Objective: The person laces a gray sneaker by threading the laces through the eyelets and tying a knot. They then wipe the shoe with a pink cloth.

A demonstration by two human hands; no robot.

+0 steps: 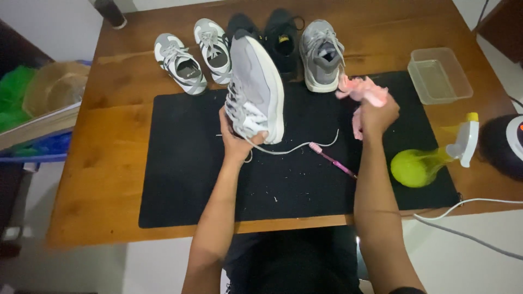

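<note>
My left hand grips a grey sneaker by its laced upper and holds it tilted on its side above the black mat. A loose white lace trails from the shoe across the mat. My right hand is raised to the right of the shoe, clutching a crumpled pink cloth. On the mat between my arms lies a pink toothbrush. The two hands are apart.
Along the far edge of the wooden table stand two small grey-white sneakers, a black pair and the matching grey sneaker. At right are a clear plastic tub, a green spray bottle and a white cable.
</note>
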